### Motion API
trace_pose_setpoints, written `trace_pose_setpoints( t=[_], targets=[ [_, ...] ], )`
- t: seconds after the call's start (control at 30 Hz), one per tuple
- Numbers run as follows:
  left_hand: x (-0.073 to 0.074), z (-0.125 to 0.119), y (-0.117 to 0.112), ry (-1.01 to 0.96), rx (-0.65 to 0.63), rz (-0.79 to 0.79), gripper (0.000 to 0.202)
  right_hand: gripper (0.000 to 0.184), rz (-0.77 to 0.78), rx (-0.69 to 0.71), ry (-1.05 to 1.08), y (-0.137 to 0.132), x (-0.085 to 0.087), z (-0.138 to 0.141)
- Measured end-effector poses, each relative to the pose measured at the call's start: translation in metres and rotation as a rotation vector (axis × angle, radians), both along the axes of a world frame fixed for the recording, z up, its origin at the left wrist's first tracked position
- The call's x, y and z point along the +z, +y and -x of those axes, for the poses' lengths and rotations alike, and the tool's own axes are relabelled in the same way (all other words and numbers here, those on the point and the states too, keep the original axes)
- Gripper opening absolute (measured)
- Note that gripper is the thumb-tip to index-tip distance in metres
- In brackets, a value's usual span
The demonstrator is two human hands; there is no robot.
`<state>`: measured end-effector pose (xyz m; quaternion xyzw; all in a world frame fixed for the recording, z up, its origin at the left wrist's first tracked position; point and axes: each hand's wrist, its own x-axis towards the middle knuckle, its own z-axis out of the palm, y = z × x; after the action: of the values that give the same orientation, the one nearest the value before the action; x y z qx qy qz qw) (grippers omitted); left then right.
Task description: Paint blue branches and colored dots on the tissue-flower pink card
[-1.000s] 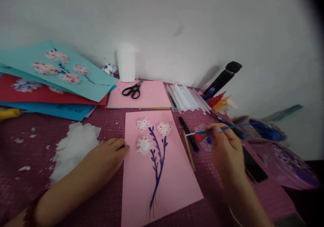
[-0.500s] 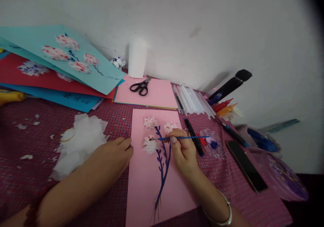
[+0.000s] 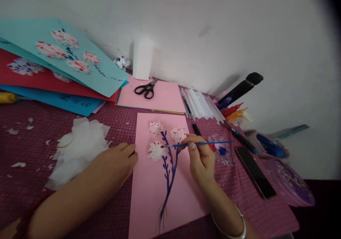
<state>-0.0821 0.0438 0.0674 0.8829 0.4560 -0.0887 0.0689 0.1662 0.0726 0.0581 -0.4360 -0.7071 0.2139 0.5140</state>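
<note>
My right hand (image 3: 201,157) pinches a thin blue paintbrush (image 3: 197,144). The brush tip is at the right edge of the lower left white paper flower, which bears red dabs (image 3: 156,151). This flower and two others, an upper one (image 3: 156,127) and a right one (image 3: 178,135), are on a pink sheet (image 3: 149,193) with painted dark blue stems (image 3: 170,185). At the sheet's left edge rests my left hand (image 3: 124,161), holding nothing, its fingers lying close together with their tips on the edge.
White tissue pieces (image 3: 82,143) lie left. Scissors (image 3: 146,89) rest on stacked pink paper (image 3: 165,97) behind. To the right are a clear paint palette (image 3: 226,157), a black marker (image 3: 196,129), a phone (image 3: 255,173), glue sticks (image 3: 198,104) and paint tubes (image 3: 236,114). Finished flower sheets (image 3: 106,75) lean back left.
My right hand has moved to the right with the paintbrush, drawing its tip from over the lower left flower to that flower's right edge. My left hand stays at the sheet's edge.
</note>
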Motion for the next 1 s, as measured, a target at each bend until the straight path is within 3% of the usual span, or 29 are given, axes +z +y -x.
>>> trace_pose_setpoints(
  t=[0.27, 0.7, 1.0],
  targets=[
    [-0.0085, 0.0020, -0.0011, -0.040, -0.004, -0.079, 0.047, 0.017, 0.004, 0.028, -0.092, 0.0008, -0.0069, -0.0060],
    [-0.0086, 0.0026, -0.0026, -0.062, -0.007, -0.084, 0.046, 0.017, 0.036, 0.113, -0.100, -0.0036, -0.0016, -0.0027],
    [-0.0073, 0.0006, -0.0011, -0.053, 0.011, -0.078, 0.042, 0.018, 0.067, 0.092, -0.076, -0.0055, -0.0031, -0.0003]
  ],
)
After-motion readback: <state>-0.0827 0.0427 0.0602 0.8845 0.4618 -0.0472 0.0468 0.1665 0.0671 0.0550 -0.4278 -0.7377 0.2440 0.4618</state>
